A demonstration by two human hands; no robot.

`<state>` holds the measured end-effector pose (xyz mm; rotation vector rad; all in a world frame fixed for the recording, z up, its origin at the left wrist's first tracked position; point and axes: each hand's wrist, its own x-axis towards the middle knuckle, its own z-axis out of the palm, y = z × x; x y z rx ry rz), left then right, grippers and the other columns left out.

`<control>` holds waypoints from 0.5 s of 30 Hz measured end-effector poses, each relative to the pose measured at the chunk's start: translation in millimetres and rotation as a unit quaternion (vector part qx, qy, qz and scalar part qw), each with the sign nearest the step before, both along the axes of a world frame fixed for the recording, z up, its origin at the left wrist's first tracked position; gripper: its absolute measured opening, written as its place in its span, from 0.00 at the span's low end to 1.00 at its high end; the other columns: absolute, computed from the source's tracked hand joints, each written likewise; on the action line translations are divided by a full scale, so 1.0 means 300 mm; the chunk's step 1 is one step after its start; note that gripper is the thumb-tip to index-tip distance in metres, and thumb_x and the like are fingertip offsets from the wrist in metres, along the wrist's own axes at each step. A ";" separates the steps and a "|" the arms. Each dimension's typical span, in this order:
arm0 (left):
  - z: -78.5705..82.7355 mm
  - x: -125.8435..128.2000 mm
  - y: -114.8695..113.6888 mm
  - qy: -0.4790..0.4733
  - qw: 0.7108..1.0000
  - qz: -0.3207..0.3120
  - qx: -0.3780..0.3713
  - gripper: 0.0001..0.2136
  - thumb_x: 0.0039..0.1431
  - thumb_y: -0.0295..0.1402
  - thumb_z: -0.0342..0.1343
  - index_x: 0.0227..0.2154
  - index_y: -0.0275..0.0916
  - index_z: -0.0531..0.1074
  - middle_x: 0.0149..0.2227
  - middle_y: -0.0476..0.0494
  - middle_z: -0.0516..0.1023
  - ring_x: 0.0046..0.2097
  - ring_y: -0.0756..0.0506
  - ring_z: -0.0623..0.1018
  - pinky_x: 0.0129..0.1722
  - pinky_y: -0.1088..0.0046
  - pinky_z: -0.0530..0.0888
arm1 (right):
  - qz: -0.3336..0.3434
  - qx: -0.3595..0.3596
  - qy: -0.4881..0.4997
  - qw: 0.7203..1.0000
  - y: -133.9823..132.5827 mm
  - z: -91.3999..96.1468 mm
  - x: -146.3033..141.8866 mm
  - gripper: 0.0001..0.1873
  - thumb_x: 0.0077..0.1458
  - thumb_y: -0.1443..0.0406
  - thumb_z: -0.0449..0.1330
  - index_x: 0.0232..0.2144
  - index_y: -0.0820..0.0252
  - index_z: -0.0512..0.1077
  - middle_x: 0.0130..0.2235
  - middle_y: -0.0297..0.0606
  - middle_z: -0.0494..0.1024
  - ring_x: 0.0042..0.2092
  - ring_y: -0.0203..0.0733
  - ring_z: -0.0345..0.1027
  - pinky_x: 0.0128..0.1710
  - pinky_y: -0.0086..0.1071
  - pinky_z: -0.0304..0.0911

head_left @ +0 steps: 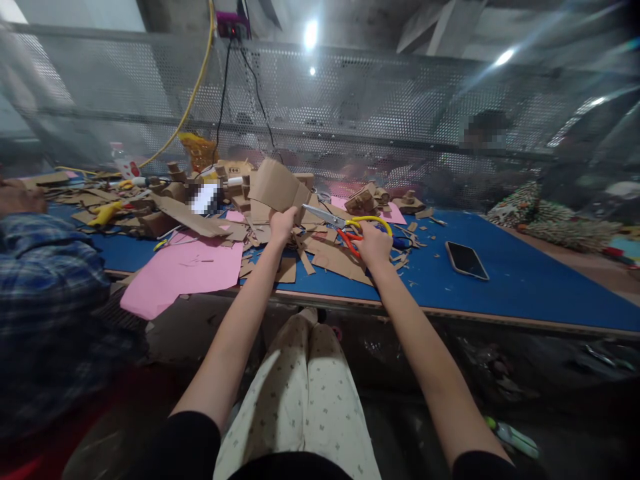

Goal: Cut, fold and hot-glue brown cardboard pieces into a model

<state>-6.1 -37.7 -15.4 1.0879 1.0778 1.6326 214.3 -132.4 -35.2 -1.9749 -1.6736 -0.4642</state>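
Left hand (283,225) holds cardboard (280,187); orange bag (200,152) has unclear contents.

The scissors (341,221) are silver-bladed with one yellow and one red-orange handle, the held cardboard (280,185) brown, the tabletop (420,280) blue, the paper (200,272) pink, the trousers (295,393) cream with small dark motifs, the shirt (43,280) at left blue plaid

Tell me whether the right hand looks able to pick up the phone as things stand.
Probably not while the right hand grips the scissors. With those set down, likely yes: the phone lies uncovered to its right on the blue tabletop, with nothing tall between them.
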 end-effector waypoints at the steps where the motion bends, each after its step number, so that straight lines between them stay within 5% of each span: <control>1: -0.002 0.001 0.003 0.012 1.000 0.020 0.015 0.03 0.39 0.24 0.56 0.17 0.38 0.68 0.18 0.53 0.68 0.22 0.52 0.67 0.22 0.78 0.62 | -0.002 -0.001 0.001 1.000 0.000 0.000 0.000 0.23 0.55 0.54 0.61 0.51 0.55 0.72 0.42 0.46 0.81 0.42 0.53 0.75 0.37 0.35 0.60; 10: 0.018 -0.008 -0.013 -0.010 0.999 0.002 -0.031 0.08 0.42 0.25 0.55 0.13 0.37 0.65 0.12 0.53 0.63 0.17 0.53 0.65 0.17 0.77 0.56 | 0.005 -0.028 0.043 0.999 0.009 -0.006 0.000 0.21 0.54 0.52 0.61 0.46 0.55 0.75 0.39 0.44 0.81 0.41 0.51 0.73 0.36 0.35 0.62; 15: 0.024 -0.019 -0.002 -0.095 0.990 -0.075 -0.069 0.05 0.42 0.27 0.53 0.16 0.37 0.65 0.14 0.52 0.67 0.16 0.54 0.64 0.16 0.79 0.57 | 0.031 -0.029 0.071 0.997 0.015 -0.013 -0.003 0.19 0.52 0.53 0.62 0.44 0.55 0.76 0.40 0.41 0.81 0.41 0.50 0.73 0.37 0.36 0.63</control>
